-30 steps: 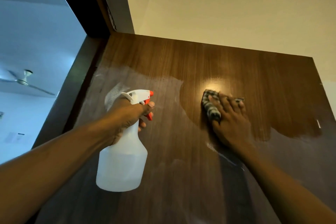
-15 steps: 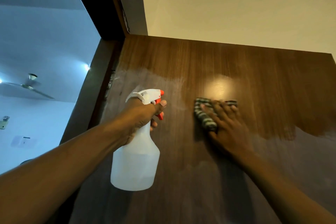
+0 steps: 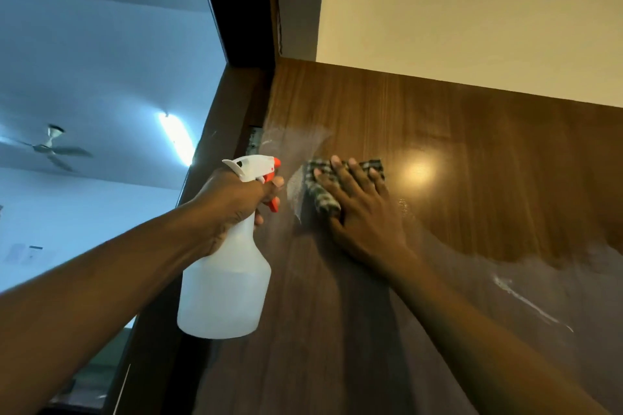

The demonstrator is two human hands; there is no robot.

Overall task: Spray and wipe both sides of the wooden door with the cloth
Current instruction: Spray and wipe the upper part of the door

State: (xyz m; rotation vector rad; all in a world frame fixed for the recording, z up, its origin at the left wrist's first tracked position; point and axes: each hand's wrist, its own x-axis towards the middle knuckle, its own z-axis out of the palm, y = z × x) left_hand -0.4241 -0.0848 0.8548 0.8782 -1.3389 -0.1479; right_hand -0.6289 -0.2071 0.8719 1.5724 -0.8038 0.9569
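While a grey ceiling fan and a lit white tube light show through the doorway at the left of the frame, the left hand sits at centre left. Its fingers are curled round the neck of a translucent white plastic spray bottle, and one fingertip lies across the orange trigger. The bottle hangs roughly upright in front of the door's left edge, with its orange-tipped nozzle pointing right toward the cloth. Above it a dark brown door frame runs to the top of the frame.

Just right of the nozzle, a folded black-and-white checked cloth lies flat against the brown wooden door, in the upper middle of the picture. The right hand presses on it, fingers straight and spread. A pale hazy film covers the wood left of and below the cloth. The wood above and to the right is glossy, with a round glare just beside the hand. A thin white streak marks the lower right. A cream wall fills the upper right.
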